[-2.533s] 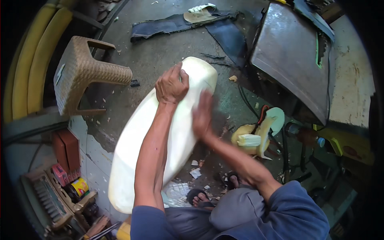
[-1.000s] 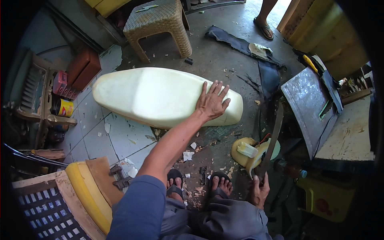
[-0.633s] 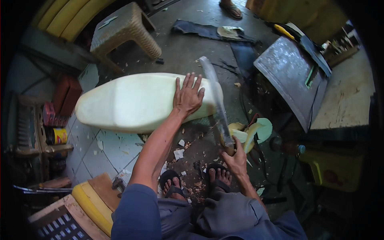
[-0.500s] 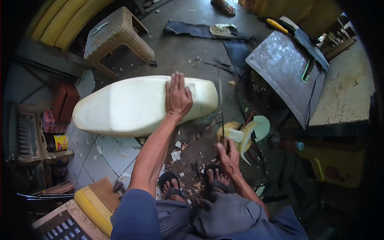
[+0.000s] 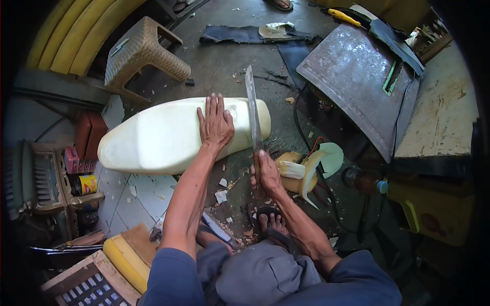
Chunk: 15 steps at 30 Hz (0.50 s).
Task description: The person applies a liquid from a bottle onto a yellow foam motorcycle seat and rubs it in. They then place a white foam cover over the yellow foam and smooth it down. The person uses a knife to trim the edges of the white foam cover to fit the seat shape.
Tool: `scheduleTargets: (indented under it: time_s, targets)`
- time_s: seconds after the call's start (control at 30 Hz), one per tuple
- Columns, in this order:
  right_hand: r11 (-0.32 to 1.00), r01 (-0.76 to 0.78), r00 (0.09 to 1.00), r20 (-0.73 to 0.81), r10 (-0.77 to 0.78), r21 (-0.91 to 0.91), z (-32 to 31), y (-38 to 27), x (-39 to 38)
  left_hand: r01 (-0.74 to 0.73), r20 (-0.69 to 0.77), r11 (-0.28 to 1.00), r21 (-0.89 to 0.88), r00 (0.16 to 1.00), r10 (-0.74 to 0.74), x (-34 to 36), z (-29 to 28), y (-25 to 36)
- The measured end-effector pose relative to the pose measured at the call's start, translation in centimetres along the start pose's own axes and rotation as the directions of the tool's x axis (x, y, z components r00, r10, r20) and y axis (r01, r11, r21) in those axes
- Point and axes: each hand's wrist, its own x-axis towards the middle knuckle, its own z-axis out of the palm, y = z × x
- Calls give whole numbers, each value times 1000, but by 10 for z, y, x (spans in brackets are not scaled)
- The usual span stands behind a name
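Observation:
A long cream foam seat cushion (image 5: 158, 133) lies across the concrete floor in front of me. My left hand (image 5: 215, 123) rests flat on its right part, fingers spread and pointing away. My right hand (image 5: 265, 173) grips the handle of a long knife (image 5: 252, 112). Its blade stands up and away from me, lying against the cushion's right end, just right of my left hand.
A woven plastic stool (image 5: 142, 51) stands behind the cushion. A tilted grey metal sheet (image 5: 357, 76) and a worn table (image 5: 444, 112) fill the right. Yellow foam offcuts (image 5: 301, 171) lie by my right hand. Tins and boxes (image 5: 81, 173) crowd the left; my sandalled feet (image 5: 270, 227) are below.
My right hand picked up the long knife from the right and brought its blade against the cushion's right end. My left hand stayed pressed on the cushion while the view swung.

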Motion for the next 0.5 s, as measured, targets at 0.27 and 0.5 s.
scheduleTargets:
  time_s: [0.27, 0.5]
  targets:
    - [1000, -22, 998, 57, 21, 9, 8, -4, 13, 5, -5, 1000, 6, 1000, -5, -2, 0, -2]
    - [999, -17, 998, 63, 15, 30, 11, -4, 20, -11, -41, 1000, -13, 999, 11, 0, 2, 0]
